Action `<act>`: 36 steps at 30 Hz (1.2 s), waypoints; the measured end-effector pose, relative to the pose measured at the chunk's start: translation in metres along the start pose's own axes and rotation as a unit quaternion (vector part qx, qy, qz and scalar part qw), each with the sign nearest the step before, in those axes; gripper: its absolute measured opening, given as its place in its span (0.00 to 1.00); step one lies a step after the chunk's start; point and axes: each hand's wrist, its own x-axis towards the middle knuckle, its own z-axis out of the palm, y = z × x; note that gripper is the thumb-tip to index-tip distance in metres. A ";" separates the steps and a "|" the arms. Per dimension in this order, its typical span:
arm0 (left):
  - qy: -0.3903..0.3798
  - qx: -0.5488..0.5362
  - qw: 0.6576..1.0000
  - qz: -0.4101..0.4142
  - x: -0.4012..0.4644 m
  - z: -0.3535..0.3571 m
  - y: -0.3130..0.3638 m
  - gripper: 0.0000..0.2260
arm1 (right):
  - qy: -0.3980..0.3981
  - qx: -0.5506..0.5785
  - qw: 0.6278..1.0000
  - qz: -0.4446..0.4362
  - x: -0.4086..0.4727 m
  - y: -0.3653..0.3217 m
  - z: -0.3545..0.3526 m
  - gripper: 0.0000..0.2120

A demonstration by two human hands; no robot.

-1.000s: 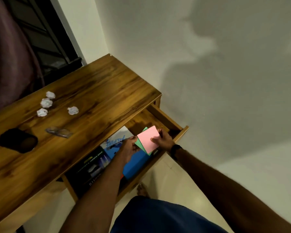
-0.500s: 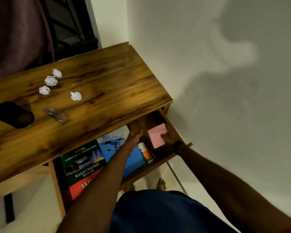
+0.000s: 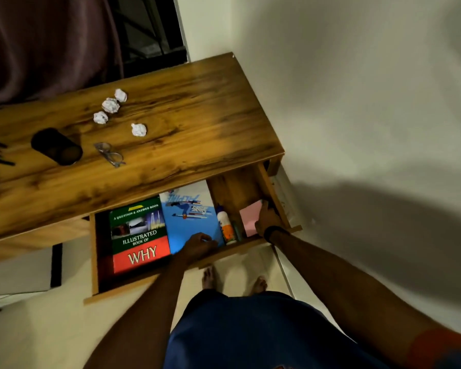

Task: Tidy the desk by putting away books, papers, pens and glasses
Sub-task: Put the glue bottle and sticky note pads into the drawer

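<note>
Wooden desk [image 3: 186, 107] stands against a pale wall, its drawer [image 3: 232, 193] pulled out. Inside, at the drawer's right end, the right hand [image 3: 268, 218] rests flat on pink paper [image 3: 250, 217]. Left hand [image 3: 198, 246], fingers curled, touches a blue book [image 3: 189, 219] near the front edge.

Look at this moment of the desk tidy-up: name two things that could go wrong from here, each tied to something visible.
1. Both hands are inside the open drawer: the left hand at its front edge, the right hand on the pink paper. Pushing it shut now could pinch fingers.
2. The glasses lie unprotected on the desk near the crumpled paper balls; sweeping those up could knock them off.
</note>
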 end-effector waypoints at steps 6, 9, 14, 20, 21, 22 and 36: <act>0.046 -0.058 0.997 -0.012 -0.020 0.005 -0.007 0.19 | 0.021 0.032 0.996 -0.081 0.006 -0.006 -0.022 0.32; 0.044 -0.047 0.998 -0.007 -0.020 0.007 -0.009 0.20 | 0.057 0.005 0.995 -0.086 0.010 -0.009 -0.032 0.34; 0.046 -0.015 0.999 0.008 -0.023 0.009 -0.008 0.23 | 0.014 -0.058 0.996 -0.068 -0.010 -0.008 -0.025 0.42; 0.044 -0.032 0.998 0.009 -0.020 0.002 -0.017 0.22 | -0.028 -0.044 0.999 -0.015 -0.007 -0.013 -0.021 0.41; 0.040 -0.035 0.999 0.009 -0.020 0.002 -0.018 0.22 | -0.036 -0.041 0.998 -0.011 -0.007 -0.013 -0.020 0.42; 0.037 -0.040 0.998 0.011 -0.020 0.002 -0.018 0.22 | -0.039 -0.037 0.999 -0.007 -0.006 -0.013 -0.018 0.43; 0.028 -0.018 0.999 0.021 -0.027 -0.008 -0.025 0.21 | 0.038 -0.208 0.977 -0.005 -0.015 -0.010 0.008 0.21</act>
